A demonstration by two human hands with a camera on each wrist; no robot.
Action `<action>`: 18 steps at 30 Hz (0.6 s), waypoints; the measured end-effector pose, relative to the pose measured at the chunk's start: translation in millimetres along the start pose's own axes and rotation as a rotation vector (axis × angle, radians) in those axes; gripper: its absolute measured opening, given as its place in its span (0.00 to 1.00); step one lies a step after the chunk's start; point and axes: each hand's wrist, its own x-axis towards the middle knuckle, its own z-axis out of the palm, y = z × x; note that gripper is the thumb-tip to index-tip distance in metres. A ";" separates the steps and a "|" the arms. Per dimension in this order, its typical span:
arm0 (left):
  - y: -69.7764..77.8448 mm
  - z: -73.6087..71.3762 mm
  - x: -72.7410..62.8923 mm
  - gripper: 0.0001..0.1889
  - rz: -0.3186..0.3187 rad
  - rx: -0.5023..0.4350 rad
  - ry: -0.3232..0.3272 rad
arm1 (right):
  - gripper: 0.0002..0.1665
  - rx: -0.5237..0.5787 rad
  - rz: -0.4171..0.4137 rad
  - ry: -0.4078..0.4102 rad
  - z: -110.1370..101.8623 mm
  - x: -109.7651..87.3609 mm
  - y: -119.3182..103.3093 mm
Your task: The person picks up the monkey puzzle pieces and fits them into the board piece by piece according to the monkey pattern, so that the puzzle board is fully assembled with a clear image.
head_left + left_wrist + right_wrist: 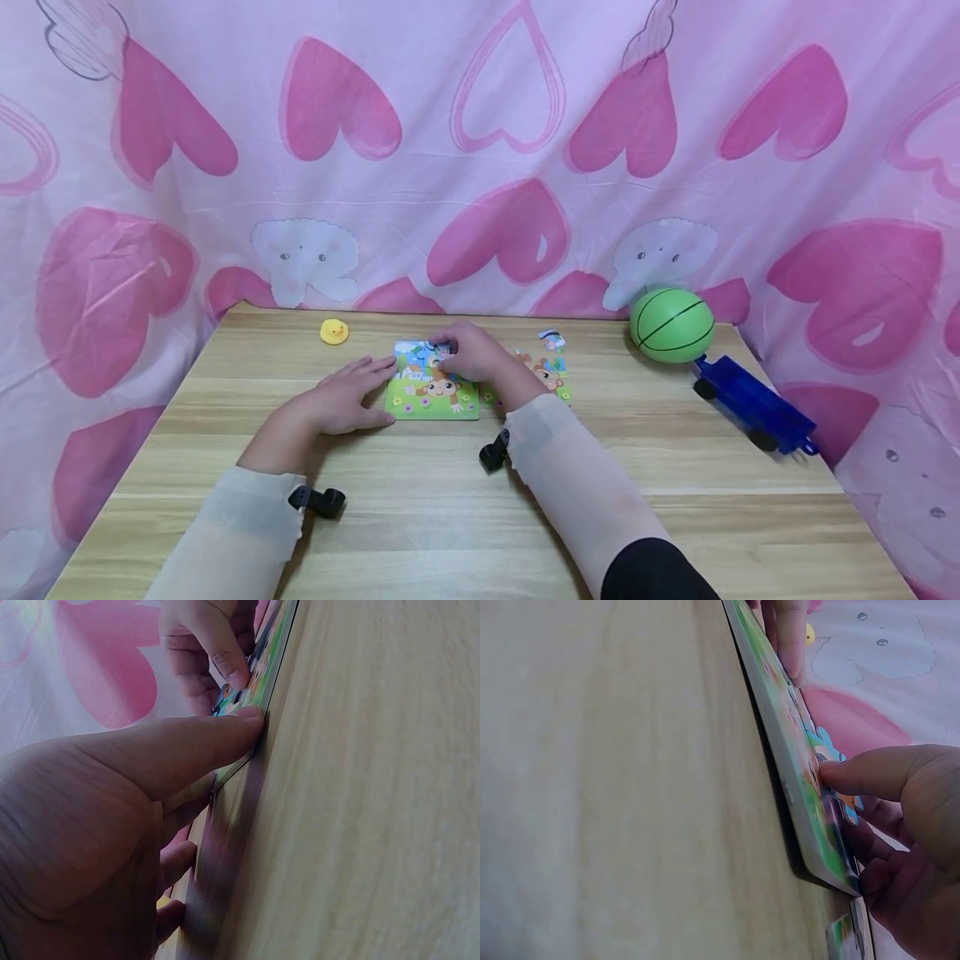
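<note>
Pinching a knobbly piece (pixel 848 804), right hand (pixel 471 352) over flat puzzle (pixel 408 408); straight-fingered left hand (pixel 347 396) touches its edge

Pale wood-grained worktop (pixel 630 787) fills the left of the sideways-turned view, with a flat, brightly printed puzzle board (pixel 815 817) lying on it, its thick pale edge facing the camera above a dark strip of shadow. From the right, the right hand (pixel 926 817) pinches a small blue-and-orange puzzle piece (pixel 850 806) over the board, thumb on the printed face. Fingers of the left hand (pixel 787 637) reach the board's far end, near a partly hidden round yellow object (pixel 810 634). Behind hangs white-and-pink patterned fabric (pixel 877 667); a green-printed flat piece (pixel 842 939) shows below.
</note>
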 end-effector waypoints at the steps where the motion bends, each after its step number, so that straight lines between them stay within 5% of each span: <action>1: -0.2 0.3 0.2 0.48 0.000 0.001 0.000 | 0.26 -0.007 -0.003 -0.003 0.3 0.0 0.1; 18: -4.3 2.6 2.0 0.48 0.013 0.014 0.004 | 0.26 -0.093 -0.044 -0.049 0.4 -0.6 -1.4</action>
